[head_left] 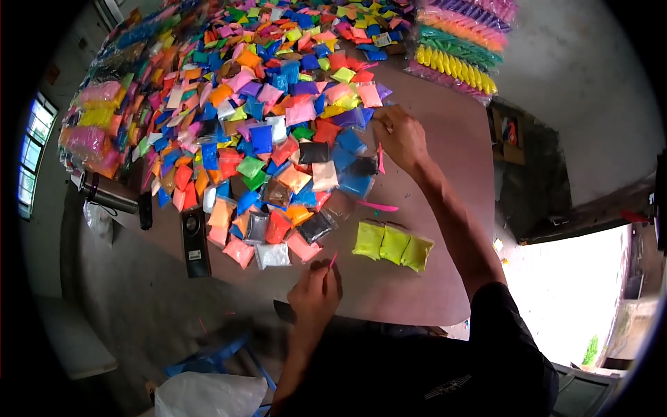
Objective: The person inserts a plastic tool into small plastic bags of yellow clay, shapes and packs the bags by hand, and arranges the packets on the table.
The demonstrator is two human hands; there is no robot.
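My left hand [316, 295] is closed near the front edge of the table, with a thin pink plastic stick [333, 260] poking up from its fingers. My right hand [401, 135] reaches to the right border of the packet pile, its fingers curled together; whatever is between them is hidden. Close below its fingers shows a pink plastic strip [381, 158]. Another pink plastic strip [379, 206] lies flat on the table between my hands. Three joined lime-yellow packets [394, 244] rest to the right of my left hand. Blue packets [354, 184] edge the pile beside my right hand.
A large heap of small coloured packets [278, 149] covers the left and far part of the brown table [451, 139]. Bagged bundles [455, 64] stack at the back right. A metal flask [110, 192] and a black box [195, 243] are at the left edge.
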